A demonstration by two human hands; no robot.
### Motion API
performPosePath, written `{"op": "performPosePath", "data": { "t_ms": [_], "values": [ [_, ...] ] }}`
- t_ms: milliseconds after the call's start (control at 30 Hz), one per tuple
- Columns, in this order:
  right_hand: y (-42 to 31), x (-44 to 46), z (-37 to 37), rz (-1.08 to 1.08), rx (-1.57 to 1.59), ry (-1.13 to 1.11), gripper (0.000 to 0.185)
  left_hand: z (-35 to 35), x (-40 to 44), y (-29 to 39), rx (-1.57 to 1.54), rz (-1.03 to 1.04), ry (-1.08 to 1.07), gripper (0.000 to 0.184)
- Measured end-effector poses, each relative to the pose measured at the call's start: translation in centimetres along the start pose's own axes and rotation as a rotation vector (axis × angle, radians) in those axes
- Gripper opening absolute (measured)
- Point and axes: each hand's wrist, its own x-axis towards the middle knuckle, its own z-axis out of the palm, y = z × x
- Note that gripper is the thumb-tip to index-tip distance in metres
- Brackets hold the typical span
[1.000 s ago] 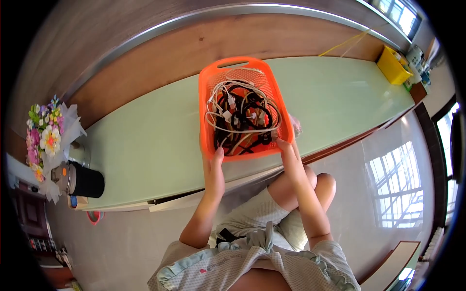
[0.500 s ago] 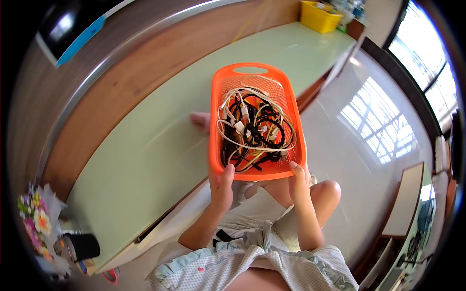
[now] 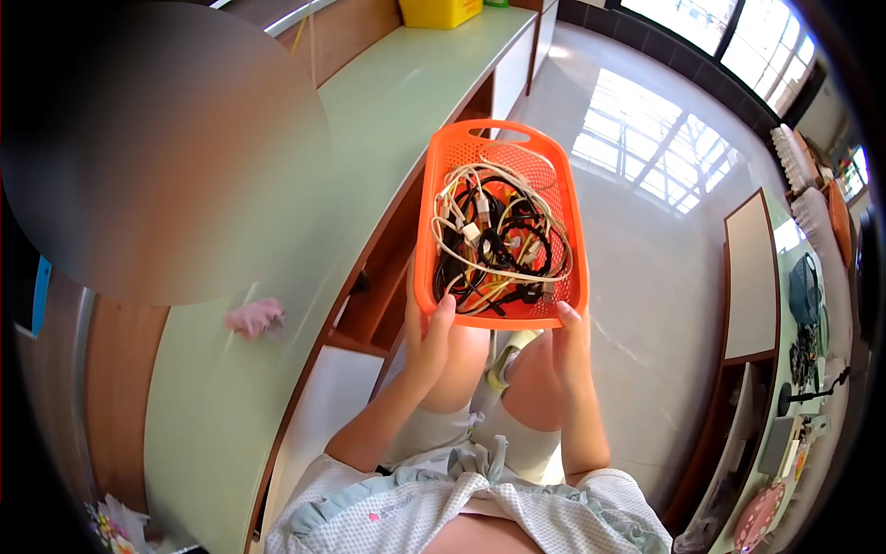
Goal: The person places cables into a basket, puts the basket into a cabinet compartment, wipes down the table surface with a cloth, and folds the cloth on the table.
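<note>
An orange plastic basket (image 3: pixel 579 222) with mesh walls and a handle slot at its far end is held in front of my body, above my knees. Inside it lies a tangle of white and black cables (image 3: pixel 503 242), some with visible USB plugs. My left hand (image 3: pixel 432 337) grips the near left corner, thumb over the rim. At the near right corner, my right hand (image 3: pixel 570 342) holds on the same way. The fingers of both hands are mostly hidden under the basket.
A long pale green counter (image 3: pixel 369 120) runs along the left, with a crumpled pink cloth (image 3: pixel 256 318) on it and a yellow bin (image 3: pixel 441 11) at its far end. On the right stands a low table (image 3: pixel 784 406) bearing several objects. Shiny floor tiles (image 3: pixel 637 286) lie between.
My view has turned right, and the basket is now over the floor beside the counter instead of in front of it. Both hands keep their hold. The pink cloth now shows fully.
</note>
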Motion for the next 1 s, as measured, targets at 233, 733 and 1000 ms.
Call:
{"op": "performPosePath", "data": {
  "t_ms": [233,733,1000],
  "values": [
    [-0.6,4.2,-0.9,-0.039,-0.02,-0.048,0.062,0.7,3.3,-1.2,-0.004,-0.04,-0.026,0.059],
    [-4.6,11.1,-11.7,-0.005,-0.079,0.214,0.058,12.8,13.9,-5.7,0.081,-0.176,-0.322,0.059],
    [-2.4,19.7,-13.9,-0.054,-0.122,0.041,0.064,13.7,19.2,-9.6,0.103,-0.15,-0.197,0.06]
  ]
}}
